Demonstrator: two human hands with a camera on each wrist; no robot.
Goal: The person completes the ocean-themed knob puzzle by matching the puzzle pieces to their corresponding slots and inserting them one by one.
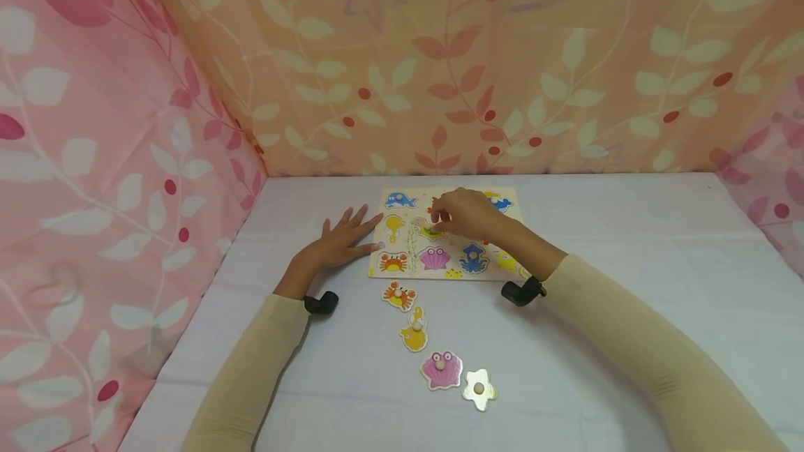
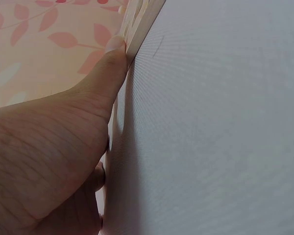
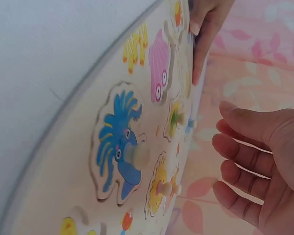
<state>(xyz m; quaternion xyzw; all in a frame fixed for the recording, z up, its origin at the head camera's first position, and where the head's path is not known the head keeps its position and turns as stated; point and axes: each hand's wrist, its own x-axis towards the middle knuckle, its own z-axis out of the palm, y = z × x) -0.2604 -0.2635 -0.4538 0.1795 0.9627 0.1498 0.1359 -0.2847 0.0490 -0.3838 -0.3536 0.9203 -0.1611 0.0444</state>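
Fitting, seemingly: right hand [image 1: 466,213] relaxed, empty; left hand [image 1: 342,241] splayed against pale rectangular wooden board [image 1: 430,275]; likely next: lift orange crab-shaped wooden piece [image 1: 400,300], seven o'clock.

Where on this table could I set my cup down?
Good room: the table right of the puzzle board, between right sleeve and orange curtain. Another patch lies between left sleeve and the loose crab, seahorse and shell; one more between the star and right sleeve. Crowded: the board, left hand at its edge, right hand over it.

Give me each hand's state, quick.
Left hand: open, thumb touching the puzzle board.
Right hand: open, fingers loosely curved above the board, holding nothing.
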